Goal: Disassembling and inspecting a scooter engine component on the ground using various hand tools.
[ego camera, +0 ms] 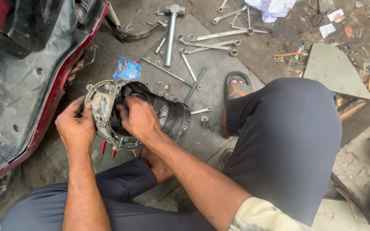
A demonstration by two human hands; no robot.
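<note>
Grimy workshop ground, concrete and dirt, runs under everything; the person squats on it, knees in dark trousers at the bottom of the view, one foot in a sandal (237, 87) beyond the right knee. Between the knees stands a greasy engine casing (150, 113), a round cover end at the left and a ribbed black body at the right, so its long axis lies roughly left to right across the lap. The left hand (76, 126) clasps the outer rim of the cover end, fingers curled round the edge and gripping it; the right hand (138, 117) comes over from the right and presses its fingers into the casing's open centre, grasping something inside that I cannot make out. Both hands touch the casing, the left on its outside, the right deeper in. Red plier handles (107, 149) poke out just below it. A blue crumpled packet (127, 69) sits just beyond its top edge. Farther out lie scattered spanners (213, 40), bolts and a steel hammer (172, 30); at far left hangs a red scooter body panel (31, 85).
</note>
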